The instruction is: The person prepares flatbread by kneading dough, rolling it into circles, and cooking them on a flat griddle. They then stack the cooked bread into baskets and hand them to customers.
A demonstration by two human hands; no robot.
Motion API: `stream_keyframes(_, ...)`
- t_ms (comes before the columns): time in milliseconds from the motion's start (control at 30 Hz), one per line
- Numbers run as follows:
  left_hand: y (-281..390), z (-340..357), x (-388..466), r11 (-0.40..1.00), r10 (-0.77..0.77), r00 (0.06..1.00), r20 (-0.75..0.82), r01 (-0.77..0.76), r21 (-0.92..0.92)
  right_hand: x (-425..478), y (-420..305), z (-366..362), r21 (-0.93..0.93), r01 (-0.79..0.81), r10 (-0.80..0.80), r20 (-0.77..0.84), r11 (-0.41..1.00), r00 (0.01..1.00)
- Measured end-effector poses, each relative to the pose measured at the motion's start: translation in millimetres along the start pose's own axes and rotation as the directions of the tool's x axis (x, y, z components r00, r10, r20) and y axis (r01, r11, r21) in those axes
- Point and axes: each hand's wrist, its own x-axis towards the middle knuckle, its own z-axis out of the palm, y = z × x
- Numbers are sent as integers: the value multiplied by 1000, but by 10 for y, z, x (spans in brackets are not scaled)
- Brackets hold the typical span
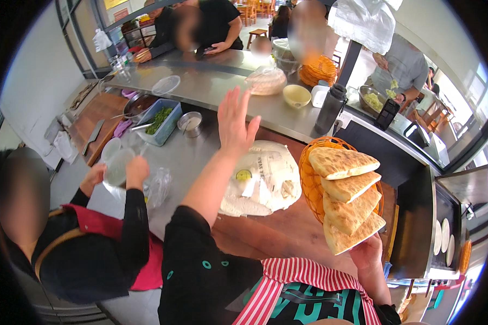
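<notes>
My left hand is raised with its palm flat and thumb spread, and nothing is in it. Below it, a pale mound, apparently dough under a printed sack, lies on the brown wooden board. My right hand grips the near end of an orange woven basket from below. Several flatbread wedges with browned tops are stacked in the basket, overlapping towards me. The bread hides most of that hand's fingers.
At left, a co-worker handles a clear plastic container. A knife lies on a cutting board. Chopped greens fill a blue tub. A bowl and dark bottle stand on the steel counter. People stand beyond.
</notes>
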Motion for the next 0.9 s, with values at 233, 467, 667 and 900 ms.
stream_keyframes(233, -359, 239, -396, 991, -108, 993, 53, 112, -77, 197, 102, 142, -36, 74, -72, 39, 997, 997)
stream_keyframes(467, -456, 434, 0, 745, -386, 901, 197, 431, -510, 1062, -115, 790, -109, 79, -76, 29, 991, 997)
stream_keyframes(667, -114, 374, 289, 247, -402, 811, 426, 544, -802, 1909, -425, 1273, -34, 121, -112, 190, 992, 975)
stream_keyframes(900, 54, 238, 773, -120, -380, 693, 612, 619, -776, 2396, -367, 1580, -125, 64, -41, 173, 990, 984)
